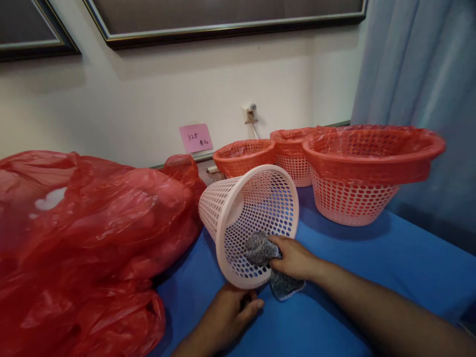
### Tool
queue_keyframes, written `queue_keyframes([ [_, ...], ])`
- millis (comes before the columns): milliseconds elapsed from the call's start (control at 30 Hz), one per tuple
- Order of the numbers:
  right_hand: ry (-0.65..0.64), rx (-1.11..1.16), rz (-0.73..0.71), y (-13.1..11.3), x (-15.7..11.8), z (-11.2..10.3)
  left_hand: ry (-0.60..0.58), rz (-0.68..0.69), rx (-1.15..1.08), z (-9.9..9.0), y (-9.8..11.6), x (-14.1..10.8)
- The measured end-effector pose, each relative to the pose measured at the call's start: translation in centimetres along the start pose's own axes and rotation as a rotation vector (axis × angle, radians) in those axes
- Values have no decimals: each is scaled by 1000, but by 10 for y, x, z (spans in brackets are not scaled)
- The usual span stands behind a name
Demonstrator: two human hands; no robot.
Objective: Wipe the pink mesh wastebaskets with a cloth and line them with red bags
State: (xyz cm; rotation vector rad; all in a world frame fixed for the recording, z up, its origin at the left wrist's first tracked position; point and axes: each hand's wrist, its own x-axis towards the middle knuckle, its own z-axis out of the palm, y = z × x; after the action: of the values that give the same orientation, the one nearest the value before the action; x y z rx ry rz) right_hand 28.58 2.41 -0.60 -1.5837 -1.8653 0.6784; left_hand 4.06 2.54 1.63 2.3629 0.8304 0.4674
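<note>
Basket [256,210] lay tilted near the tabletop's [372,253] back edge. Left hand [231,313] curled beneath, grip unclear; right hand [295,258] clutched cloth [258,249] inside.

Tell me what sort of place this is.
Probably an ordinary indoor room, perhaps an office: a framed panel and a power socket on the wall, plus a curtain at right.

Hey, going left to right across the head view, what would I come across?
Red plastic bag, pink handwritten note, tipped pale pink perforated wastebasket, large perforated basket lined with red plastic, blue curtain.
</note>
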Motion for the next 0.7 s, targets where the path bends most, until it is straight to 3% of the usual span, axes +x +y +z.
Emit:
queue_keyframes([
  [233,-121,253,-79,-7,0,10,140,214,-21,-2,3,-2],
  [333,-90,134,-64,-5,-1,0,317,253,14,-6,7,-7],
  [500,106,-348,166,5,-2,-29,551,224,59,-16,10,-12],
  [600,151,-367,207,8,-1,-31,601,201,61,-19,10,-13],
  [700,49,-156,59,4,-1,-15,589,146,40,-21,8,-15],
])
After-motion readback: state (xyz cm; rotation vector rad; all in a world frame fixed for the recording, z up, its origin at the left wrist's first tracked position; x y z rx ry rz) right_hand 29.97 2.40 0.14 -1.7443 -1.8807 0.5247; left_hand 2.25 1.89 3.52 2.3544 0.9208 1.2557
